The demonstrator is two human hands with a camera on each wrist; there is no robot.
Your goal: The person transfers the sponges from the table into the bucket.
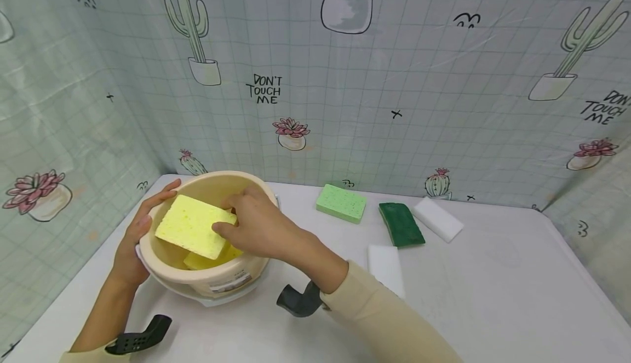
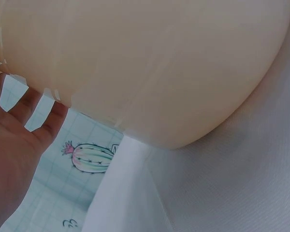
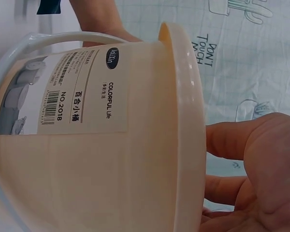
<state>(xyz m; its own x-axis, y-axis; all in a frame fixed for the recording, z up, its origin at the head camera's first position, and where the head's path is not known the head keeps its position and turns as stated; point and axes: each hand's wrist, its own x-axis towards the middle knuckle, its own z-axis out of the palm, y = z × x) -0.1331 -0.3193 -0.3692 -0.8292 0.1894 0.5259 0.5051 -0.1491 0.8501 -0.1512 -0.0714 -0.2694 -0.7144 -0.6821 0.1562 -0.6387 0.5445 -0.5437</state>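
My right hand [image 1: 261, 223] pinches a yellow sponge [image 1: 192, 223] between thumb and fingers at the mouth of a cream bucket [image 1: 224, 275]. Below it, a second yellow sponge [image 1: 212, 260] shows inside the bucket, partly covered. My left hand [image 1: 130, 248] rests against the bucket's left side, its fingers laid along the outer wall. In the left wrist view the left hand [image 2: 14, 145] touches the bucket [image 2: 150, 63] with extended fingers. In the right wrist view the bucket's rim [image 3: 189, 121] hides the fingertips of the right hand [image 3: 261, 169] and the sponge.
On the white table [image 1: 493, 292] lie a light green sponge [image 1: 341, 203], a dark green scouring pad [image 1: 401, 224] and two white blocks, one at the back [image 1: 437, 219], one nearer [image 1: 385, 270]. A cactus-print curtain [image 1: 345, 105] stands behind. The bucket's pale handle [image 1: 217, 300] hangs down in front.
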